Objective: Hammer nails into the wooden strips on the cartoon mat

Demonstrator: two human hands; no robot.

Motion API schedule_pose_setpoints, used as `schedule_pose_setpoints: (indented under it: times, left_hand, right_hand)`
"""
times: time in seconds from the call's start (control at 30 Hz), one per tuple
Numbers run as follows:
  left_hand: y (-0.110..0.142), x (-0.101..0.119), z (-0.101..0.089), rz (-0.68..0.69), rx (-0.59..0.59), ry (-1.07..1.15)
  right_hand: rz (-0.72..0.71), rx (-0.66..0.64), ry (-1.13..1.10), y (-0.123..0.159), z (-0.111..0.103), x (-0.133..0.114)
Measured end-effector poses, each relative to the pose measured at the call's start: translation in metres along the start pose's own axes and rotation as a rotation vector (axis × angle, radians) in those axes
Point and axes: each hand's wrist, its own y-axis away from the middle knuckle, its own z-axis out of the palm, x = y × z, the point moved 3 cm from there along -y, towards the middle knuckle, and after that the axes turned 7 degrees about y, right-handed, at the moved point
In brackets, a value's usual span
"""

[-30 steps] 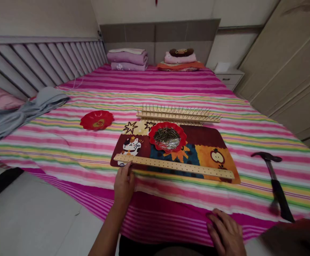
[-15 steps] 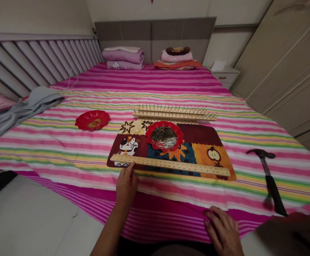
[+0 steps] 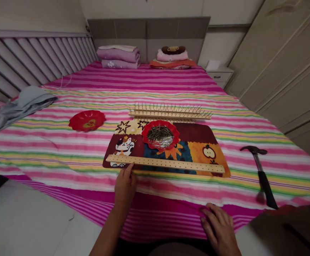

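The left hand [image 3: 125, 188] meets the drilled wooden strip [image 3: 168, 164], its grip unclear, while the open right hand [image 3: 220, 227] rests on the striped bedsheet [image 3: 50, 142].

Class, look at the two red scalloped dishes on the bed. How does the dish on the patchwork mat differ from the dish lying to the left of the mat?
The dish on the mat is filled with a heap of metal nails, while the left dish holds nothing and shows a yellow motif at its centre. The first sits on the patchwork mat; the second lies directly on the striped bedspread. Both are red with scalloped rims.
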Motion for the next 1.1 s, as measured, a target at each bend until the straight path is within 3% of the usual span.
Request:
schedule_pose_setpoints:
  times: [0.17,1.1]
  left_hand:
    - [0.002,0.009,0.008,0.064,-0.021,0.022]
    - [0.008,0.032,0.025,0.046,-0.152,0.071]
  right_hand:
    - [0.001,0.003,-0.004,0.001,0.000,0.000]
    - [0.043,-0.039,-0.022,-0.003,-0.006,-0.003]
